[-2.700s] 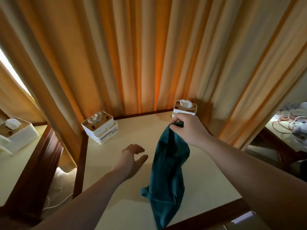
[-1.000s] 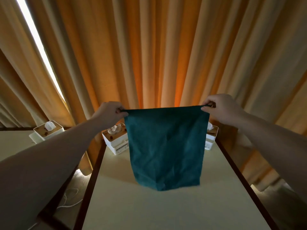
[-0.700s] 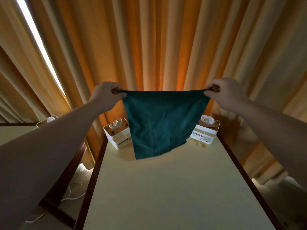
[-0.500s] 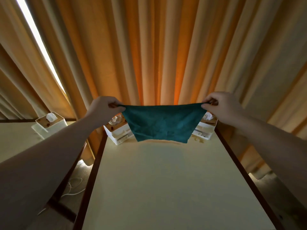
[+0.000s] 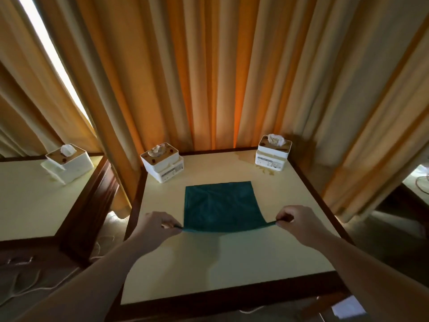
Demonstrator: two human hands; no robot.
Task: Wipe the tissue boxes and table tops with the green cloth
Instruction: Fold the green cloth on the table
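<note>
Our green cloth (image 5: 221, 205), aloft before, now lies flat mid-table (image 5: 232, 263), sides square to the edges; left hand (image 5: 156, 226) and right hand (image 5: 296, 220) pinch its near corners.

Orange-tan pleated curtains (image 5: 209, 77) behind, white cables (image 5: 25, 282) on the floor at lower left

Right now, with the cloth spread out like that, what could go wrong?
1. The left hand and right hand only pinch the near corners of the green cloth, so a corner might slip.
2. A wide sweep could bump the left tissue box or the right tissue box; both sit near the table edges.
3. Crumbs beside the right box may get smeared around.
</note>
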